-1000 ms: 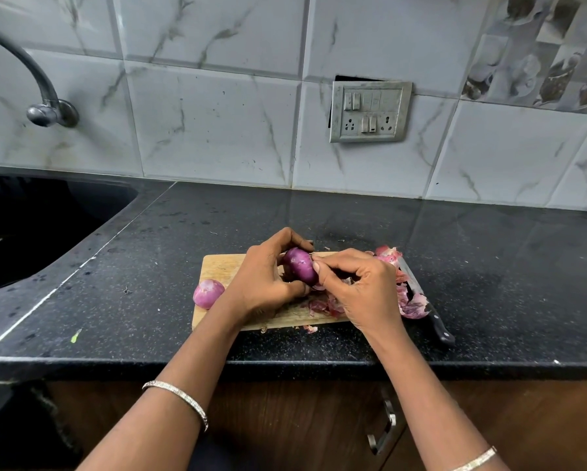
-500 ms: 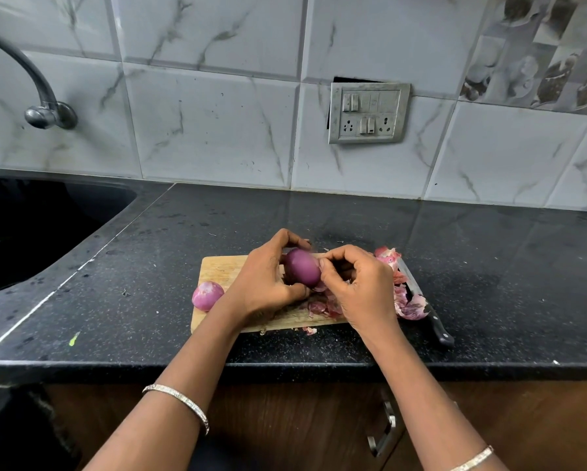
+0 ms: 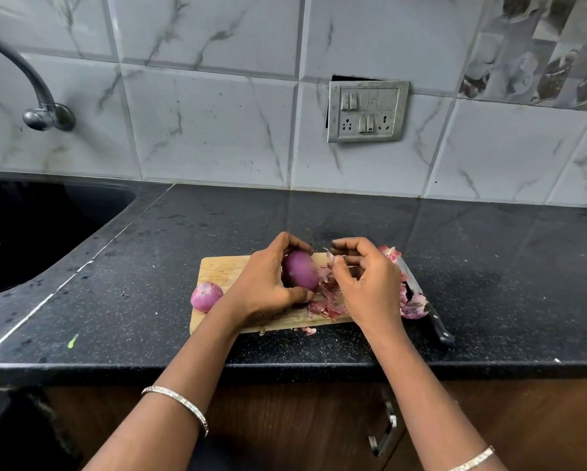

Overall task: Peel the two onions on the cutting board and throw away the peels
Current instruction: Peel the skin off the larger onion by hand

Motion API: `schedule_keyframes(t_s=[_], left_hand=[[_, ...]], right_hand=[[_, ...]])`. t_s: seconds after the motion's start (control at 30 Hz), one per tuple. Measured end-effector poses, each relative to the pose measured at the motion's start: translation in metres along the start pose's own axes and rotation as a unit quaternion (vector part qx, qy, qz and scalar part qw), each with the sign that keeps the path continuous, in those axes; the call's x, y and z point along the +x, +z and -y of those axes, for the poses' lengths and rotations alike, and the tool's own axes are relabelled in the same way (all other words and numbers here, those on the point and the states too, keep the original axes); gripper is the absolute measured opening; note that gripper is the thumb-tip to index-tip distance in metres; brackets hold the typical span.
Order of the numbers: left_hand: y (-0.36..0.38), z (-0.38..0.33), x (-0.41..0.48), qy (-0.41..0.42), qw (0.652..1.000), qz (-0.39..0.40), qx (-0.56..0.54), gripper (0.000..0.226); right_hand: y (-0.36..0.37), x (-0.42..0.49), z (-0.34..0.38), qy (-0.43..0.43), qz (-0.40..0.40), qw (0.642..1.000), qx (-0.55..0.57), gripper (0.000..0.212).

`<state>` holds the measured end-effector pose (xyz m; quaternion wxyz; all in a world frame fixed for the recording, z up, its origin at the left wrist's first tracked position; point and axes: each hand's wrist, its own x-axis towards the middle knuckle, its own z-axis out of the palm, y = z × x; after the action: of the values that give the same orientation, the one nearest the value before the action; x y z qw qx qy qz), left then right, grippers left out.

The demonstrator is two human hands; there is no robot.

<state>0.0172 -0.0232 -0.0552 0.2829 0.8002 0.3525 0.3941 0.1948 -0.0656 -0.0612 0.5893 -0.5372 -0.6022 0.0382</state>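
left hand (image 3: 266, 283) fingers grip purple onion (image 3: 300, 270) | right hand (image 3: 370, 287) fingers pinch pale peel scrap (image 3: 332, 258) | wooden cutting board (image 3: 217, 270) on speckled black tabletop (image 3: 183, 239); marbled white wall tiles (image 3: 210, 130)

Both forearms reach in over the near edge of the cutting board (image 3: 217, 270). The left hand (image 3: 268, 287) curls round an onion (image 3: 300, 270) above the board's middle; the right hand (image 3: 370, 283), over its right end, pinches a pale scrap of peel (image 3: 332, 258) in curled fingers (image 3: 345, 249).
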Motion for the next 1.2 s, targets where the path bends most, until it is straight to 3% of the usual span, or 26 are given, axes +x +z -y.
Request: schedule_keyframes(t_s=[0.1,0.23,0.4,0.63,0.77,0.9,1.03,1.2], left_hand=[[0.000,0.002,0.000,-0.009,1.000,0.001,-0.005,0.065],[-0.001,0.003,0.001,-0.012,1.000,-0.005,-0.020,0.062],[0.000,0.002,-0.001,-0.017,0.999,-0.004,-0.040,0.063],[-0.001,-0.003,-0.002,-0.016,0.999,0.004,-0.045,0.063],[-0.001,-0.001,-0.001,-0.020,0.999,0.003,-0.035,0.063],[0.000,0.003,0.001,-0.011,1.000,-0.001,-0.016,0.064],[0.001,0.004,0.001,-0.012,1.000,-0.004,-0.020,0.067],[0.002,0.003,0.001,-0.021,0.999,-0.011,-0.044,0.068]], right_hand=[[-0.003,-0.001,0.006,-0.040,0.016,0.999,-0.003,0.024],[-0.001,-0.002,0.006,-0.076,0.070,0.995,-0.016,0.012],[0.001,0.001,0.000,-0.038,0.097,0.995,0.010,0.006],[0.004,0.000,-0.003,-0.048,0.085,0.991,-0.090,0.014],[-0.001,0.001,-0.001,-0.041,0.053,0.994,-0.084,0.033],[0.001,0.000,0.003,-0.065,0.086,0.993,-0.055,0.004],[0.001,0.001,-0.001,-0.044,0.102,0.994,-0.019,0.002],[0.001,0.000,0.000,-0.030,0.091,0.993,-0.062,0.006]])
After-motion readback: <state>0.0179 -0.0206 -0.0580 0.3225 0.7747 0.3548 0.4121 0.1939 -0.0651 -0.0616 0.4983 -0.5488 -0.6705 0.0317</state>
